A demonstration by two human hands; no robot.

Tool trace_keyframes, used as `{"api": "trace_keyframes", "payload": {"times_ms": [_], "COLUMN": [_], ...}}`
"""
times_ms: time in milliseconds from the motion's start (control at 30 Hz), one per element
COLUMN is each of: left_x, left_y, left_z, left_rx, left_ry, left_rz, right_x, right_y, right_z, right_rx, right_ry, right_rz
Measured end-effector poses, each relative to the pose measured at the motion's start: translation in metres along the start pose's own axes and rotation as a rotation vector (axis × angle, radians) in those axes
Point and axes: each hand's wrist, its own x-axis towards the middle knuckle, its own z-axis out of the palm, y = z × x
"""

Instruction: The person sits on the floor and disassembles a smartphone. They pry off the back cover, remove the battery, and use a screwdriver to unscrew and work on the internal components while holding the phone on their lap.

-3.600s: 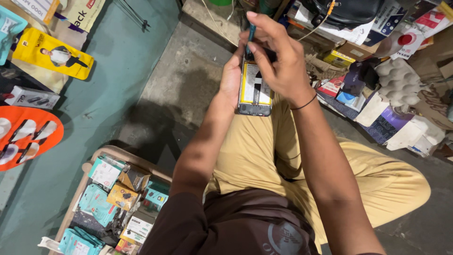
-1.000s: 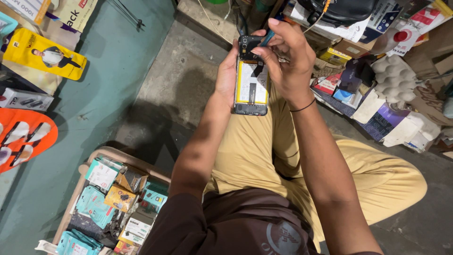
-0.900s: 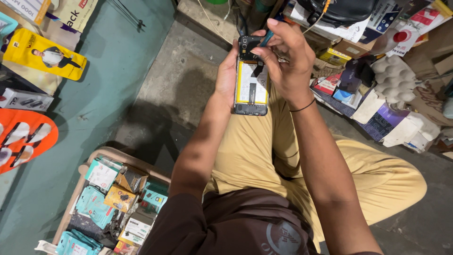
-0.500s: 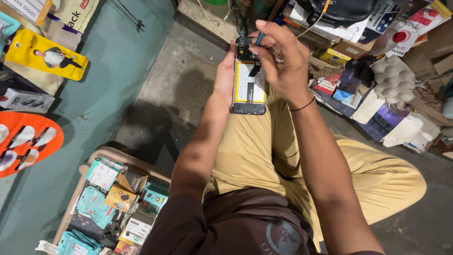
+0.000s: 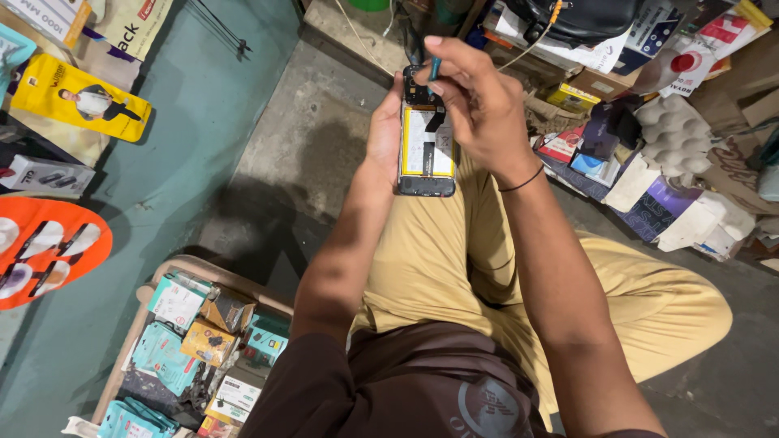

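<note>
I see an opened phone (image 5: 427, 150) held up above my knees, over the tan trousers (image 5: 454, 259) — its back cover is off. A large white and yellow battery fills the middle, a dark board sits at the top end, and a dark strip closes the bottom end. My left hand (image 5: 384, 134) is wrapped around its left edge. My right hand (image 5: 479, 101) is closed on a thin blue tool (image 5: 434, 67) — the tip touches the top of the phone. A wooden tray (image 5: 207, 272) of small packets lies on the floor at lower left.
</note>
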Motion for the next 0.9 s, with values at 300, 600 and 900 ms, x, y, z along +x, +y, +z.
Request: {"api": "trace_keyframes", "payload": {"times_ms": [300, 600, 900], "left_x": [0.002, -0.001, -0.002], "left_y": [-0.003, -0.003, -0.001], "left_z": [0.001, 0.003, 0.0], "left_rx": [-0.047, 0.069, 0.065], "left_ry": [-0.095, -0.098, -0.015], "left_rz": [0.01, 0.049, 0.055], "right_x": [0.003, 0.003, -0.002], "right_y": [-0.007, -0.005, -0.007], "right_z": [0.013, 0.017, 0.016], "right_rx": [-0.237, -0.052, 0.122], "right_ry": [0.152, 0.221, 0.15], "right_rz": [-0.031, -0.059, -0.023]}}
